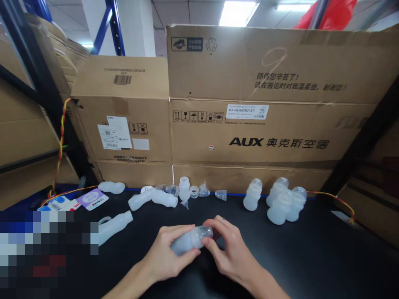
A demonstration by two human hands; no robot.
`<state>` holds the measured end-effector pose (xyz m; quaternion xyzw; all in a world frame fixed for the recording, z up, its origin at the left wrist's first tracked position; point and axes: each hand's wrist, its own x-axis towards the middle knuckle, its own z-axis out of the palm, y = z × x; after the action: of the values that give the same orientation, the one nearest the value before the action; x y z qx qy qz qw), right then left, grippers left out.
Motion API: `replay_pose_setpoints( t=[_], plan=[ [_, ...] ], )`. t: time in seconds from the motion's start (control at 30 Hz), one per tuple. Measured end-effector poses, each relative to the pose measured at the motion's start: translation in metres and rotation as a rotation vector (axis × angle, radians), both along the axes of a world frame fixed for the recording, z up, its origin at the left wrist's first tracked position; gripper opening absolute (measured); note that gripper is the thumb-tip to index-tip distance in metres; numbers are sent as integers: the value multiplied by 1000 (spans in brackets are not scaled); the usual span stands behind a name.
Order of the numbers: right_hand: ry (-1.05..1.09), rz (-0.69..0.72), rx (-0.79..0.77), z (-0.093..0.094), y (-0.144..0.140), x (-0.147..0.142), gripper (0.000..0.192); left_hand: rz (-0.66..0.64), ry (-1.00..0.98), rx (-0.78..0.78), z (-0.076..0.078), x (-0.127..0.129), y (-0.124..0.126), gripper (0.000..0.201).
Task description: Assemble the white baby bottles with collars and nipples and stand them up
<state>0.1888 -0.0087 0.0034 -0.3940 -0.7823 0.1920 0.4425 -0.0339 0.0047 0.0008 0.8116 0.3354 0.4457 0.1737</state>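
Note:
Tilted over the black table, a frosted baby bottle (183,244) with a clear cap (206,232) lies in my left hand (166,253), whose fingers wrap round its body. My right hand (229,247) pinches the cap end between thumb and fingers. Behind my hands, loose parts are spread along the cardboard: an upright open bottle (184,189), a ring (194,191), a teat (204,190), a clear cap (221,194) and a small clear piece (185,204). Two bottle bodies (165,198) (140,200) lie on their sides to the left of these.
Several capped bottles (279,207) stand at the right. More bottles (115,227) lie at the left, near a purple card (92,199). A large cardboard sheet (199,137) walls off the back of the black table (311,257). Dark posts (358,137) frame the sides, and a yellow-red wire (346,202) hangs there.

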Motion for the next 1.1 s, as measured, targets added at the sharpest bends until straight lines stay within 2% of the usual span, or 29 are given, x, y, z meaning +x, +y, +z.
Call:
replay_pose_setpoints(
  t=[0.13,0.23,0.33,0.4,0.43,0.5,0.6,0.67,0.8,0.9,0.97,1.03,1.1],
  plan=[
    [64,-56,-121,10,1,-5,19,59,-11,15,-11,8,-1,41],
    [200,-126,-62,17,8,2,24,72,75,22,-7,4,7,54],
    [276,-284,14,20,20,22,34,269,226,104,-2,-15,27,52],
    [286,-414,57,19,30,40,45,397,360,179,-4,-34,46,49],
    [273,-481,79,19,34,48,49,447,417,212,-7,-43,55,53],
    [217,-598,109,18,41,64,55,527,511,251,-13,-59,69,57],
    [123,-715,122,17,48,81,59,594,546,261,-19,-71,79,47],
    [87,-760,122,15,51,88,61,549,499,230,-16,-71,79,40],
    [52,-819,145,10,55,97,64,362,402,134,-7,-61,69,30],
    [-23,-824,263,9,57,99,62,340,311,77,-11,-48,60,39],
    [-52,-818,411,10,56,95,56,252,105,-50,-17,-35,52,50],
    [-44,-789,532,11,51,84,45,103,-123,-229,-22,-22,45,58],
    [-36,-693,548,8,45,68,34,-36,-222,-361,-24,-12,39,58]
  ],
)
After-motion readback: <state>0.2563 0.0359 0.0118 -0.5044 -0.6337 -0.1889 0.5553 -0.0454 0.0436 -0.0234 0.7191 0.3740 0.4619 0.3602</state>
